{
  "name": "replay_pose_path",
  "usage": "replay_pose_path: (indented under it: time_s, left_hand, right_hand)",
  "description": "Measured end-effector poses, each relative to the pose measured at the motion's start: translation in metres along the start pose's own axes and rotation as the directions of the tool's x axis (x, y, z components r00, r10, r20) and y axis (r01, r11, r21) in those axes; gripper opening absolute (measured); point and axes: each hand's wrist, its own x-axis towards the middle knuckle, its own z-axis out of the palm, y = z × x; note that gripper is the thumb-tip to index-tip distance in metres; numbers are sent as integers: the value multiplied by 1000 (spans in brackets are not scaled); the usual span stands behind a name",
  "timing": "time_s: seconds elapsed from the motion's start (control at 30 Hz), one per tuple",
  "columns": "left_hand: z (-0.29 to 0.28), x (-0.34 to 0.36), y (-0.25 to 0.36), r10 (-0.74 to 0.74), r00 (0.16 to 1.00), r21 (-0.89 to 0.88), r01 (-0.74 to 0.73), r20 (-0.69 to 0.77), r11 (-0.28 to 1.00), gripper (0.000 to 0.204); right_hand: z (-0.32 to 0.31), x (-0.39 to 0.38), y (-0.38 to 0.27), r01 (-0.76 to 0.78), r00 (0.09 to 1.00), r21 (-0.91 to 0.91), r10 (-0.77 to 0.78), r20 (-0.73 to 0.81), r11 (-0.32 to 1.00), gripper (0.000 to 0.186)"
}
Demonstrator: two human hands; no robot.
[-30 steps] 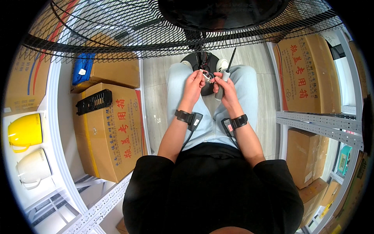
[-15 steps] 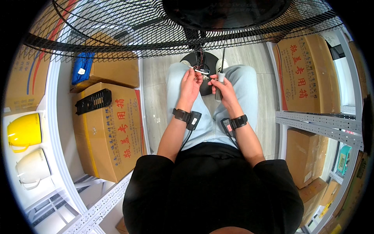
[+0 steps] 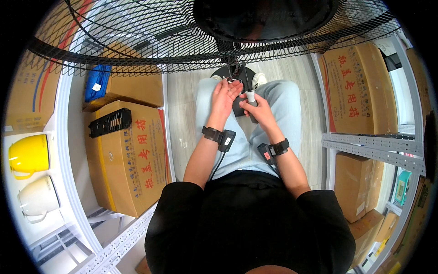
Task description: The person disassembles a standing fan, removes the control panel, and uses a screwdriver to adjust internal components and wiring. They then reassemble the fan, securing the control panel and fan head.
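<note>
A small grey-white cylinder point(image 3: 250, 97) is being gripped in the closed fingers of the right hand point(image 3: 256, 109), just below the wire fan guard point(image 3: 137, 41). The left hand point(image 3: 224, 97) is being held open beside it, palm turned inward, with its fingertips raised to a small dark fitting point(image 3: 234, 74) at the guard's lower edge. Both wrists are being worn with black bands. Cardboard boxes point(image 3: 125, 160) are being stored on the left, beside a yellow mug point(image 3: 28, 155).

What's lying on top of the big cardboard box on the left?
A black slotted plastic part lies flat on the cardboard box, near its far edge. The rest of its top is bare. The box is closed, so its contents are hidden.
</note>
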Motion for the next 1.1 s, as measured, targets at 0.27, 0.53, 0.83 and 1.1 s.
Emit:
replay_pose_path:
  time_s: [0.27,0.53,0.83,1.1]
  left_hand:
    - [-2,2,-2,-32,999,17,31,31,999,21]
    - [-10,28,2,23,997,-103,-15,80,995,23]
    - [-6,39,11,80,986,-143,-59,149,988,26]
    - [1,35,13,65,993,-225,-41,101,974,21]
  right_hand:
    - [6,3,11,-10,997,-148,-1,-74,989,30]
    - [-14,-14,9,-21,999,-293,32,34,956,37]
    - [-13,-28,-20,-54,993,-404,90,71,913,47]
    - [-10,-26,-14,-19,992,-439,73,106,898,47]
